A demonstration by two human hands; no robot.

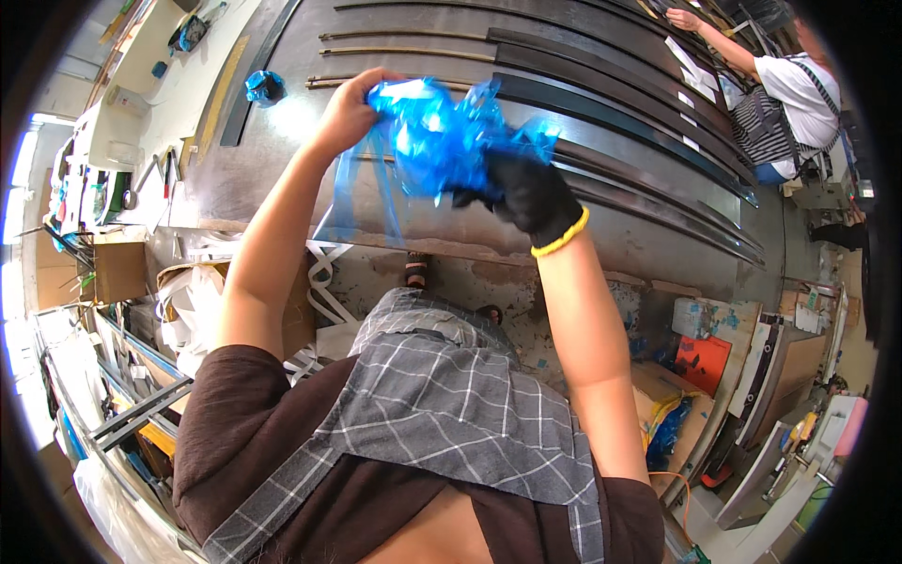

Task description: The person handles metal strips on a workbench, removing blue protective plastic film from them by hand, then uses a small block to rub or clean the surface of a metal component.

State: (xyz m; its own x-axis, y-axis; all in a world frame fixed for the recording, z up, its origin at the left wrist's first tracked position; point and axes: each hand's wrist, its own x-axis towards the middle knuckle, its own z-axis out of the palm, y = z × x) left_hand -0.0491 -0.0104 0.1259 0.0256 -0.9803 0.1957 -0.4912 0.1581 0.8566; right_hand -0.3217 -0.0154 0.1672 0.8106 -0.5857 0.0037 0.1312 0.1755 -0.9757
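On my feed, the left hand [351, 111] and gloved right hand [534, 191] grip blue film [427, 132], right fingertips partly hidden, presumably to hold it bunched between the fingers.

Crumpled blue film [427, 127] hides the fingertips of the bare left hand [352, 115] and some fingers of the black-gloved right hand [534, 195]; how each grips it cannot be fully seen. The tabletop [242, 179] and a long dark strip [271, 52] at upper left are cut off by the top edge. At upper right, the picture's rim crops the head of a co-worker [797, 103]. White slips [691, 144] nearby are too small to read. Glare whites out a window [13, 202] at far left.
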